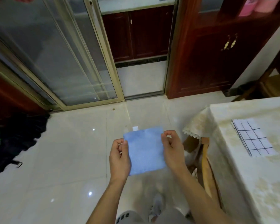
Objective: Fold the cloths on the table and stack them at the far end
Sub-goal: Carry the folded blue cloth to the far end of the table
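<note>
Over the floor | both hands pinch blue cloth (145, 151) | checked cloth (253, 139) on table (249, 183)

I have one view only, a wide-angle camera on the person's head; it looks forward and steeply down, close over both forearms; the glossy pale tiled floor (68, 159) fills the middle; the cream-clothed table (257, 183) runs along my right edge; sliding glass doors (58, 62) stand farther off.

At the right of the frame, the table (242, 167), draped in a cream tablecloth (199, 125), carries a folded white grid-checked cloth (253, 138).
</note>
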Available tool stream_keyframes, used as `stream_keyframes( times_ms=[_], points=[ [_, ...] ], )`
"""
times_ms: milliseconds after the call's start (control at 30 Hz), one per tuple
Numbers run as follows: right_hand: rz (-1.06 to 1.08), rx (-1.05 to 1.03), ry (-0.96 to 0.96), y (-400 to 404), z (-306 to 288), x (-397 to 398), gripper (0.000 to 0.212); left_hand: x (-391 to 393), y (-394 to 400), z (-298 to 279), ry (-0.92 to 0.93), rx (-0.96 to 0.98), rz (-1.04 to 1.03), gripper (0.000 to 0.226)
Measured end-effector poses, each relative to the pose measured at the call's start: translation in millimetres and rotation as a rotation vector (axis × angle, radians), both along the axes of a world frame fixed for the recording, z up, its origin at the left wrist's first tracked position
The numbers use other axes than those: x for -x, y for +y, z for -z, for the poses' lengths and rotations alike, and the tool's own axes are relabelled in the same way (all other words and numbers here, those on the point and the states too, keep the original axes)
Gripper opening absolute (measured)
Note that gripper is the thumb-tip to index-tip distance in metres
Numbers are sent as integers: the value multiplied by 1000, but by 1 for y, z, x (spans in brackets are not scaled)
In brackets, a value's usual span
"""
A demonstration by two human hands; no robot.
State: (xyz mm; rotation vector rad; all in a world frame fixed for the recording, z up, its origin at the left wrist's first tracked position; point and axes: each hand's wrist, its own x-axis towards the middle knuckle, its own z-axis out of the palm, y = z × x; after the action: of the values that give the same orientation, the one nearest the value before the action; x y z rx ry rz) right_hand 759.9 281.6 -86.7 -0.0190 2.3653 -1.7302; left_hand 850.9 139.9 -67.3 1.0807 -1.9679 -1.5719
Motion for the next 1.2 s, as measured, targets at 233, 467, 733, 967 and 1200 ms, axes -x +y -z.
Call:
stream_keyframes(
  times_ms=[233,467,733,967,1200],
  points=[
    [76,-13,7,5,6,66,7,77,-1,0,2,13,95,18],
    [196,15,-8,8,8,118,7,146,-5,5,12,13,201,19],
    [352,-5,37,-6,11,189,9,246,-27,22,44,-37,364,18],
    [503,-60,24,-42,5,260,12,346,-70,26,17,-38,523,13],
    [680,-36,33,-53,-5,304,12,420,-79,21,29,3,709,12]
  ],
)
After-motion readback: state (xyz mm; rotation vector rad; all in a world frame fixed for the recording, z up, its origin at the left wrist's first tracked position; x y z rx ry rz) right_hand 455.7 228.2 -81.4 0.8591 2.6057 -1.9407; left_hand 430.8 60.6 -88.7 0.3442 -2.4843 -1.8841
